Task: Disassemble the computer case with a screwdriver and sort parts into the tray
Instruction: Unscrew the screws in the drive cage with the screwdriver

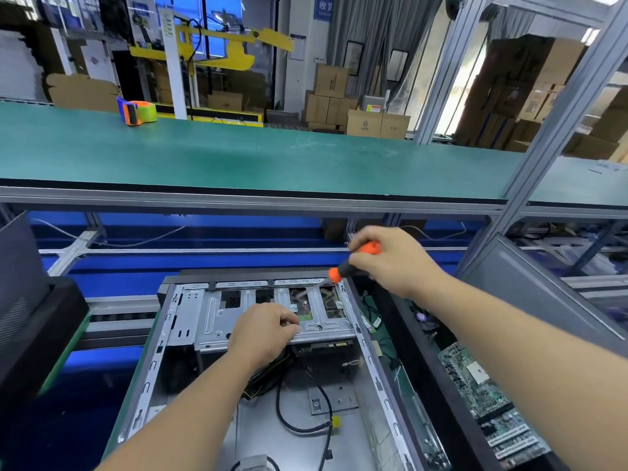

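Observation:
The open computer case (pixel 149 372) lies flat in front of me, with a metal drive cage (pixel 217 311) across its far end and black cables (pixel 289 413) loose inside. My left hand (pixel 261 331) rests on the near edge of the drive cage, fingers curled against the metal. My right hand (pixel 394 260) grips an orange and black screwdriver (pixel 353 263), whose tip points down at the case's far right corner. A tray (pixel 441 355) to the right of the case holds green circuit boards (pixel 489 402).
A green-topped shelf (pixel 272 158) runs across above the bench, with a tape dispenser (pixel 137 112) on its far left. A grey case panel (pixel 543 290) leans at the right and a black unit (pixel 30 321) stands at the left. Cardboard boxes are stacked behind.

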